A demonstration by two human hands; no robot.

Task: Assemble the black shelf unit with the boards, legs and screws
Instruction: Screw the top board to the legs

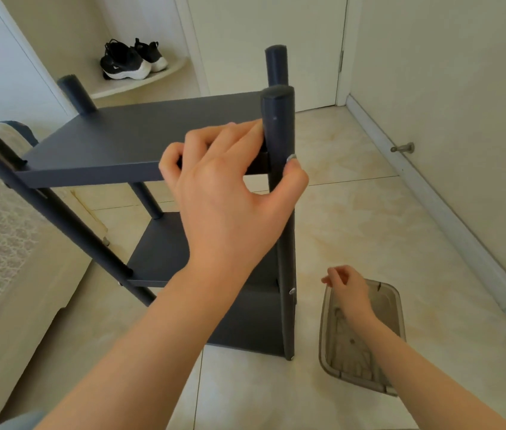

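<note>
The black shelf unit [115, 141] stands on the tiled floor with its round legs up. It has an upper board, a middle board [158, 252] and a lower board. My left hand [227, 197] grips the near right leg [278, 119] where the upper board meets it, thumb beside a silver screw head [291, 157]. Two more screw heads show lower on that leg. My right hand [346, 290] hovers over a clear plastic tray [394, 308] on the floor, fingers loosely curled; I cannot tell whether it pinches anything.
A bed or sofa with a patterned cover [0, 237] lies along the left. A pair of black sneakers [132, 60] sits on a corner ledge at the back. A white door [264, 41] and a wall with a door stop [402, 148] bound the right.
</note>
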